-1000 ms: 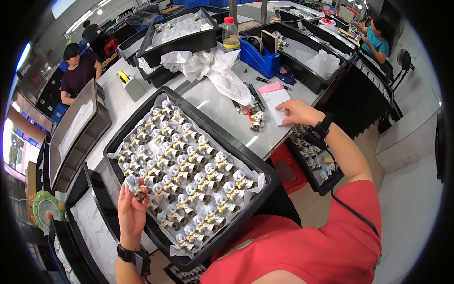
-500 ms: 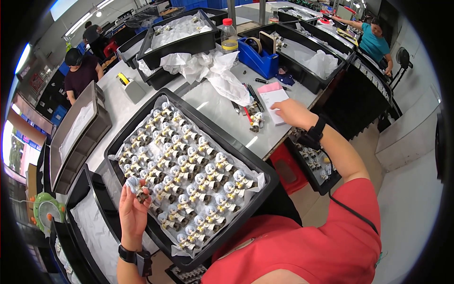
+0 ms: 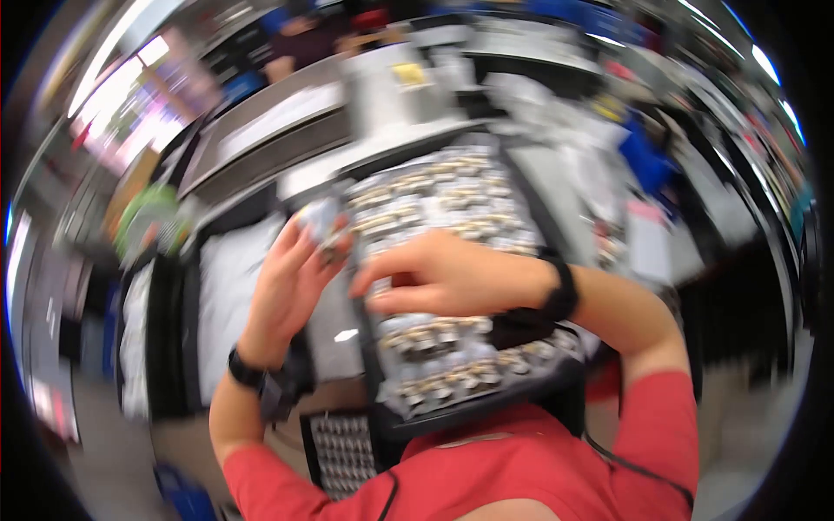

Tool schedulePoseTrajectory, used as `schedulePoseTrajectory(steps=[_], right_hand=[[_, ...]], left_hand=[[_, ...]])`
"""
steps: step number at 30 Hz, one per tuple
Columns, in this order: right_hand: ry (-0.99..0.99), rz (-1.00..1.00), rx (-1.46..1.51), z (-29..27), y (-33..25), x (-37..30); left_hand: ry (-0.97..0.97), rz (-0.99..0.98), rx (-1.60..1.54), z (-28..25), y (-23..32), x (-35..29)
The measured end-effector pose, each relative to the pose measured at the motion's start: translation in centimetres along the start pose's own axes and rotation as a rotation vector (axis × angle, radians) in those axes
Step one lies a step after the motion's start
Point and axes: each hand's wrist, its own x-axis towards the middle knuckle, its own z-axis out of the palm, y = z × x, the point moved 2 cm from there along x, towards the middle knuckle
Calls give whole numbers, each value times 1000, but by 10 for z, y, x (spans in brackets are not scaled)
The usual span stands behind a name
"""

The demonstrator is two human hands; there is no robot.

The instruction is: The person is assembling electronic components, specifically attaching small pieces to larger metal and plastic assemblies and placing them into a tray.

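Observation:
My left hand (image 3: 287, 278) pinches a small doll figurine (image 3: 321, 224) with pale blue hair, held up beside the left edge of a black tray (image 3: 486, 412). Rows of similar figurines (image 3: 452, 187) lie on white lining in that tray. Over the tray's middle, my right hand (image 3: 439, 273) points left toward the held figurine. Its thumb and fingers are apart, and nothing shows between them. The hand and forearm hide part of the rows. Motion blurs the whole view, so the figurine's details do not show.
A tray with white lining (image 3: 233, 295) stands left, near a green fan (image 3: 148, 226). Behind is a grey bin (image 3: 261, 143). A pale notepad (image 3: 650, 247) and blue tape dispenser (image 3: 647, 156) are at right. Another filled tray (image 3: 343, 456) sits low. A person works beyond.
The view has swung left. My right hand has left the notepad and come over the figurine tray, near my left hand. My left hand still holds the figurine.

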Motion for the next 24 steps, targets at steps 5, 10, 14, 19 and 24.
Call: schedulePoseTrajectory(steps=[5, 10, 14, 19, 24], right_hand=[[-114, 203, 53, 25, 21, 11], [-134, 271, 38, 35, 47, 16], [-43, 374, 44, 21, 64, 7], [-43, 420, -2, 22, 69, 9], [-54, 432, -22, 24, 70, 10]], left_hand=[[153, 332, 126, -89, 85, 0], [662, 377, 342, -241, 99, -6], [1039, 291, 1236, -314, 80, 27], [1124, 241, 1592, -347, 56, 40], [1189, 122, 1682, -369, 39, 44]])
